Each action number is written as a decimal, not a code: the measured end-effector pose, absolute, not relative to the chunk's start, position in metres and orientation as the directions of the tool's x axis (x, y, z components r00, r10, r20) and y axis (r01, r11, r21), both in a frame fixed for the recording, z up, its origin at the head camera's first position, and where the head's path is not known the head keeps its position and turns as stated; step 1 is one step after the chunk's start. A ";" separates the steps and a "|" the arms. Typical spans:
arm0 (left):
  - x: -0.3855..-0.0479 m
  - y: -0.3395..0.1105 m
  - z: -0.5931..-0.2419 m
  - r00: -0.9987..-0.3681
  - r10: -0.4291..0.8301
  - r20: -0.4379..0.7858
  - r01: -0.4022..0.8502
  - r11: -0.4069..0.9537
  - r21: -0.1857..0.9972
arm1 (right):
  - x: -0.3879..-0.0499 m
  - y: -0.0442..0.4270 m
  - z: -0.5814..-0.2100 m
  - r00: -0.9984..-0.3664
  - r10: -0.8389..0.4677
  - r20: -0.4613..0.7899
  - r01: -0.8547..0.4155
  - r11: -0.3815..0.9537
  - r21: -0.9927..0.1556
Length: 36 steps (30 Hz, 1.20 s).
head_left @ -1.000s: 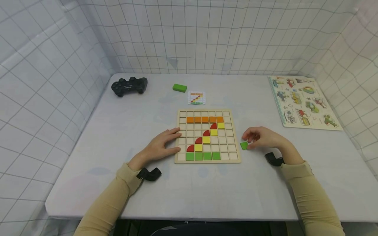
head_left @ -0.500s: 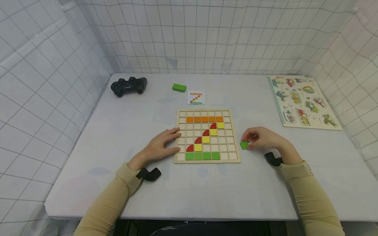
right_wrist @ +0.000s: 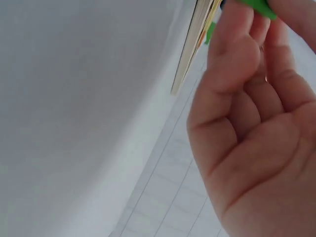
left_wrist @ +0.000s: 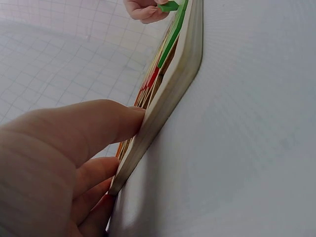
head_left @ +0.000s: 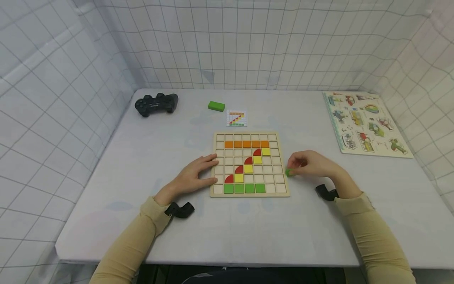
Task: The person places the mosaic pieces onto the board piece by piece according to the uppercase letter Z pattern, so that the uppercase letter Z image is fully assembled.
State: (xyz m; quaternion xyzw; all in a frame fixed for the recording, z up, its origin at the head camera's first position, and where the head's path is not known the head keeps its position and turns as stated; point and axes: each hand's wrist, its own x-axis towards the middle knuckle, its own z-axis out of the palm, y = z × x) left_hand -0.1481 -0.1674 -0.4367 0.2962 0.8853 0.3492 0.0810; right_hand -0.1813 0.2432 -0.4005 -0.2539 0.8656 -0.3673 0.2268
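Note:
A square wooden grid board (head_left: 250,195) lies mid-table. It carries a row of orange tiles (head_left: 246,144), a diagonal of red quarter-round tiles (head_left: 239,169) beside yellow square tiles (head_left: 248,169), and a bottom row of green tiles (head_left: 250,188). My left hand (head_left: 193,173) rests with extended fingers on the board's left edge; in the left wrist view its thumb touches the board's frame (left_wrist: 170,91). Just off the board's right edge, my right hand (head_left: 312,163) pinches a green square tile (head_left: 289,172) between thumb and fingers. The right wrist view shows only part of this tile (right_wrist: 261,7).
Beyond the board lie a small pattern card (head_left: 236,118) and a green block (head_left: 216,106). A black game controller (head_left: 156,104) sits at the back left. At the back right lies a picture puzzle board (head_left: 367,124). White grid cloth (head_left: 241,47) walls the table.
The right hand has picked the green tile up off the table and shifted slightly left, closer to the board. My left hand stays where it was.

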 end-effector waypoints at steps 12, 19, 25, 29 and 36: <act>-0.148 -0.167 -0.438 -0.814 0.577 0.059 0.463 0.585 0.666 | -0.168 0.206 -0.382 -0.743 -0.648 -0.167 -0.289 0.536 -0.794; -0.149 -0.168 -0.438 -0.811 0.581 0.067 0.471 0.581 0.663 | -0.164 0.192 -0.391 -0.658 -0.728 -0.194 -0.314 0.499 -0.807; -0.149 -0.167 -0.438 -0.804 0.588 0.085 0.489 0.574 0.658 | -0.163 0.191 -0.397 -0.607 -0.755 -0.249 -0.318 0.518 -0.794; -0.148 -0.167 -0.438 -0.806 0.587 0.082 0.486 0.575 0.658 | -0.162 0.190 -0.396 -0.593 -0.759 -0.269 -0.316 0.527 -0.789; -0.148 -0.166 -0.437 -0.814 0.577 0.063 0.464 0.582 0.668 | -0.161 0.190 -0.398 -0.599 -0.755 -0.266 -0.340 0.541 -0.769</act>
